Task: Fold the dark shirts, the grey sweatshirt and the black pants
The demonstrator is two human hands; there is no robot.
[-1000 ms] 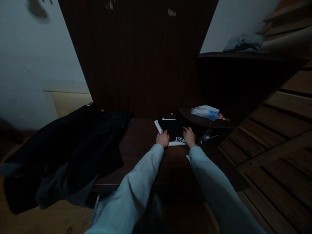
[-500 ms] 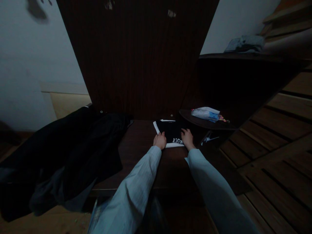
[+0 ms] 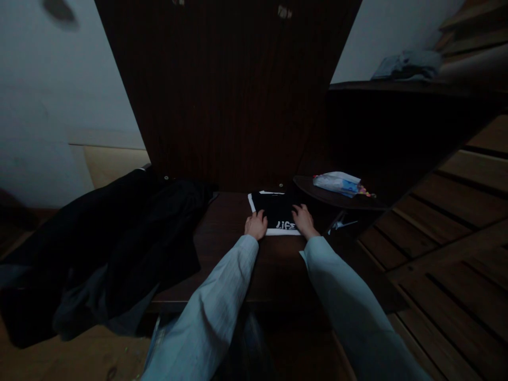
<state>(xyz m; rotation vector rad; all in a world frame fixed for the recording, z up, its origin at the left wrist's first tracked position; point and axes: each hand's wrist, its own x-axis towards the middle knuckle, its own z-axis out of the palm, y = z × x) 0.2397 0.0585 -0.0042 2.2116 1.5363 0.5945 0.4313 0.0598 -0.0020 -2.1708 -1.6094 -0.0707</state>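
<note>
Folded black cloth with white lettering lies on the bench, near the back panel. White layer shows along its left and near edges, plus a sliver at the far side. Can't tell if it's a separate piece or the same garment.

Grip: left hand at the near-left corner, right hand on the right side, fingers loosely bent on the fabric. Can't tell whether either pinches an edge or just presses.

Main risk, my read: layer slip. If the fingers catch only the black top, white stays behind and the fold opens. Uneven pull between hands would skew it or bunch the middle. White border already looks uneven, so any shear makes that worse.

Second: clearance on the right. The rounded shelf sits just beside the cloth's far-right corner; a wide right-hand swing could snag there or knock the plastic packet.

Third: sleeves. Right cuff looks loose and could drag the near edge if the forearm drops.

Dark clothes heap on the left is well apart, low risk. Light's dim; black on dark wood makes a misread edge likely.
</note>
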